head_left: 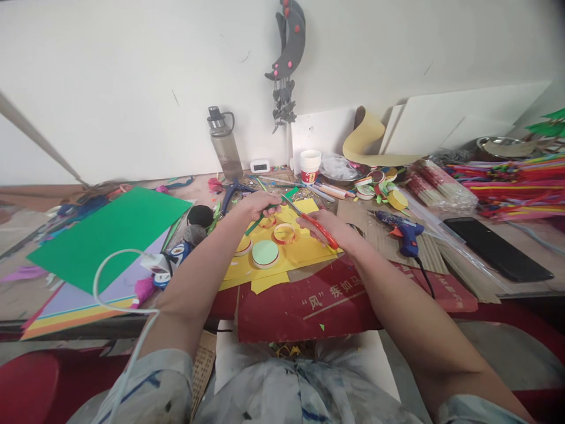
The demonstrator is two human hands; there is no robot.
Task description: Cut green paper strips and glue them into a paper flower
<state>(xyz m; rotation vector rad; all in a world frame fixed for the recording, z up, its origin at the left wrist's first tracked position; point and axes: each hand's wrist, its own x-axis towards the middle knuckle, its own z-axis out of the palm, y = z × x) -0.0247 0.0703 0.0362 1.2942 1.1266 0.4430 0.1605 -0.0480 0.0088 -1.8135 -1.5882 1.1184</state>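
Observation:
My left hand pinches a narrow green paper strip above the yellow paper. In my right hand is a pair of scissors with red handles, its blades pointing up and left toward the strip. Whether the blades touch the strip I cannot tell. Below my hands lie a round piece with a pale green top and an orange-patterned ring. Another ring is partly hidden under my left hand.
Green paper covers coloured sheets on the left. A bottle, small clock and paper cup stand at the back. On the right are a blue glue gun, a black phone and bundled pipe cleaners.

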